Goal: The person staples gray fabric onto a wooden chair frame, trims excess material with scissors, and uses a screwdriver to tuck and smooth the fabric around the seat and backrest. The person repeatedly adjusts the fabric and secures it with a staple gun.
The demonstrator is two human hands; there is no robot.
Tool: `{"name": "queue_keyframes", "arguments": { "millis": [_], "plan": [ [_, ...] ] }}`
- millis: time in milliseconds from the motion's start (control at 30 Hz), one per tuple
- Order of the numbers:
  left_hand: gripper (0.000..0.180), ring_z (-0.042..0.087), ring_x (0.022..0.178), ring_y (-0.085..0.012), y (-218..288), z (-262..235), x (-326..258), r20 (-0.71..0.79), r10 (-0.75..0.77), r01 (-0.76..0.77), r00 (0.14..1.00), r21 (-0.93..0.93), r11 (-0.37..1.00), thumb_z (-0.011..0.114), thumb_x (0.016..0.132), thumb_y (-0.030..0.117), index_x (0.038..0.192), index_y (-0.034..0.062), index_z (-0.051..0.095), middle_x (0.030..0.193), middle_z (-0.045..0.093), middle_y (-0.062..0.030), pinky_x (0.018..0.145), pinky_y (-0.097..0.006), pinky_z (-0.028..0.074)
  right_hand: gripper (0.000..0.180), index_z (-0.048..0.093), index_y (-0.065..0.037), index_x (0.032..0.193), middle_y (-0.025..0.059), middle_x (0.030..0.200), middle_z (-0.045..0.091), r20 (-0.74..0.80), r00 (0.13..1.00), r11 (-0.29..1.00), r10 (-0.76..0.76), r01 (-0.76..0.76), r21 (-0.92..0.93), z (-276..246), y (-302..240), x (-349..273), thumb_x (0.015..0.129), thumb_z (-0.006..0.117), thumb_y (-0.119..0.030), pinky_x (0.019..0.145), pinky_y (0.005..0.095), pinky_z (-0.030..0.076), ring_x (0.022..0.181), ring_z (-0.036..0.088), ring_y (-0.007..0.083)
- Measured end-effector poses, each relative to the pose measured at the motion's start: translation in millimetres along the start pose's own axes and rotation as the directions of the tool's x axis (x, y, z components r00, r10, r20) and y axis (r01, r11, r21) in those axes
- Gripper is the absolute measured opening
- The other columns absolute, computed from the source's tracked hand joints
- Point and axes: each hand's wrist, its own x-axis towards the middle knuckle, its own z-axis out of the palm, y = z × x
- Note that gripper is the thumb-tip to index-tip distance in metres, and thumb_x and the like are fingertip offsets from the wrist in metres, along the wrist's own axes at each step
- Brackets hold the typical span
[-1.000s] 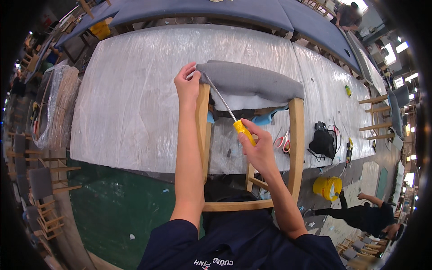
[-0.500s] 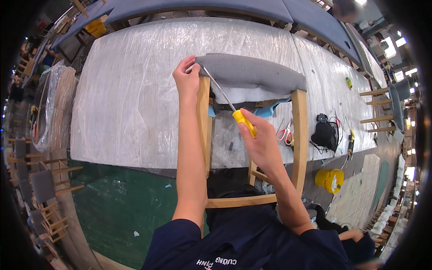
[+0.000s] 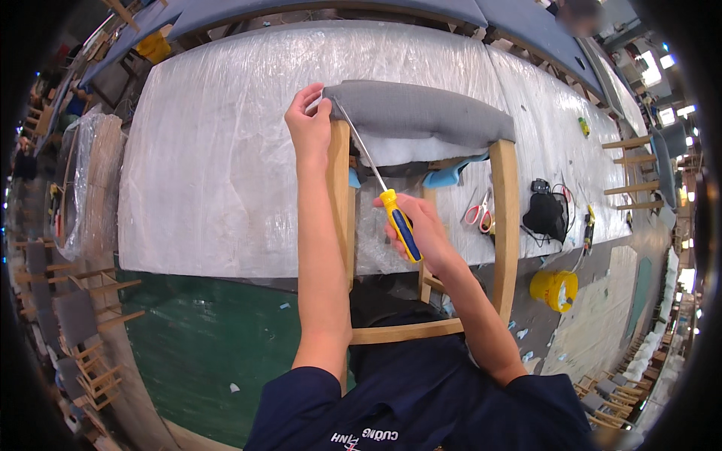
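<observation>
A wooden chair frame [image 3: 502, 225] stands in front of me, with a grey upholstered padded part [image 3: 425, 111] across its far end. White wadding [image 3: 398, 150] shows beneath the fabric's near edge. My left hand [image 3: 308, 120] has its fingers curled at the left corner of that padding, thumb on the near side. In my right hand [image 3: 427, 229] lies a screwdriver [image 3: 401, 225] with a yellow and blue handle, the fingers passing behind it. Its long shaft slants up to the same corner, where the tip meets the fabric near my left thumb.
A plastic-covered table [image 3: 210, 165] lies under the chair. To the right on it are red-handled scissors [image 3: 479, 214], a black pouch [image 3: 545, 214] and a cutter [image 3: 589, 225]. A yellow bucket [image 3: 553, 289] stands below the table edge. Finished chairs [image 3: 658, 165] stand far right.
My right hand has shifted down and left and turned round the handle, so its blue side shows. My left hand stays at the padding's corner.
</observation>
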Motion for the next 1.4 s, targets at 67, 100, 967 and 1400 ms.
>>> {"name": "queue_keyframes", "arguments": {
  "millis": [67,100,967,1400],
  "plan": [
    [0.027,0.065,0.102,-0.0251,-1.5,-6.1,2.9,0.060,0.101,-0.105,0.993,0.087,0.991,0.059,0.091,0.003,0.116,0.0032,0.067,0.121,0.065,-0.0142,0.089,-0.036,0.051,0.035,0.064,-0.001,0.121,0.0021,0.075,0.062,-0.103,0.985,0.967,-0.141,0.115,-0.228,-11.5,-0.9,-0.3,0.103,0.050,-0.027,0.043,0.0237,0.039,0.051,0.052,0.0069],
    [0.025,0.065,0.103,-0.0262,-2.4,-8.3,3.8,0.092,0.123,-0.137,0.988,0.159,0.978,0.057,0.092,0.003,0.115,0.0040,0.066,0.120,0.064,-0.0145,0.089,-0.037,0.051,0.034,0.064,-0.001,0.124,0.0013,0.075,0.061,-0.112,0.978,0.946,-0.175,0.135,-0.295,-15.7,-5.3,-2.3,0.102,0.053,-0.025,0.043,0.0233,0.040,0.052,0.053,0.0066],
    [0.033,0.064,0.105,-0.0201,-11.5,-8.8,11.6,0.090,0.077,-0.084,0.993,0.078,0.993,0.059,0.093,0.005,0.125,0.0038,0.063,0.120,0.067,-0.0128,0.087,-0.032,0.051,0.040,0.063,-0.010,0.136,-0.0024,0.075,0.062,0.089,0.948,0.378,-0.304,0.206,-0.903,-73.1,-113.3,15.0,0.100,0.062,-0.027,0.051,0.0218,0.041,0.058,0.048,0.0030],
    [0.038,0.063,0.099,-0.0181,-16.5,-15.5,13.6,0.022,-0.231,0.213,0.973,-0.476,0.853,0.052,0.088,-0.001,0.125,0.0002,0.064,0.119,0.068,-0.0160,0.085,-0.031,0.051,0.041,0.069,-0.014,0.126,0.0114,0.091,0.067,0.376,0.850,-0.301,-0.369,0.273,-0.914,-90.8,-136.2,31.6,0.086,0.073,-0.015,0.070,0.0389,0.051,0.072,0.064,0.0269]
  ]
}}
